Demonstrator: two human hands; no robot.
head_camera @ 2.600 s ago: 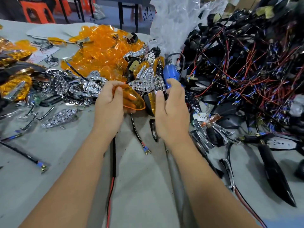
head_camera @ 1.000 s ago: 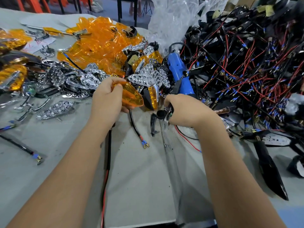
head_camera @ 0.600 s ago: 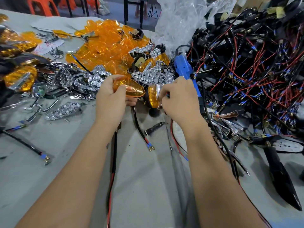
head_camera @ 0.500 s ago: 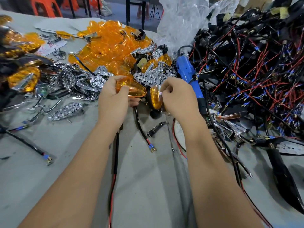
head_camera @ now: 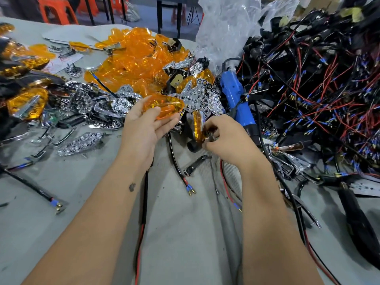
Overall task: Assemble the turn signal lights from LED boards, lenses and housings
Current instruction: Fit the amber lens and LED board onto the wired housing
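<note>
My left hand (head_camera: 144,126) holds an amber turn signal lens (head_camera: 164,105) between thumb and fingers, palm turned up, in the middle of the table. A black cable with red wire (head_camera: 145,194) runs down from under that hand. My right hand (head_camera: 224,136) is closed on a small dark part at the lower end of an upright amber-lensed signal light (head_camera: 197,125) with a black housing. Behind both hands lie a heap of loose amber lenses (head_camera: 135,58) and chrome LED reflectors (head_camera: 202,97).
A blue electric screwdriver (head_camera: 236,97) lies just right of my right hand. A large tangle of black housings with red and black wires (head_camera: 320,83) fills the right side. Clear plastic bags (head_camera: 226,27) stand at the back. Finished amber lights (head_camera: 26,103) lie far left.
My left hand has turned palm up and lifted the amber lens slightly. My right hand let go of the blue screwdriver and now pinches the base of the upright signal light.
</note>
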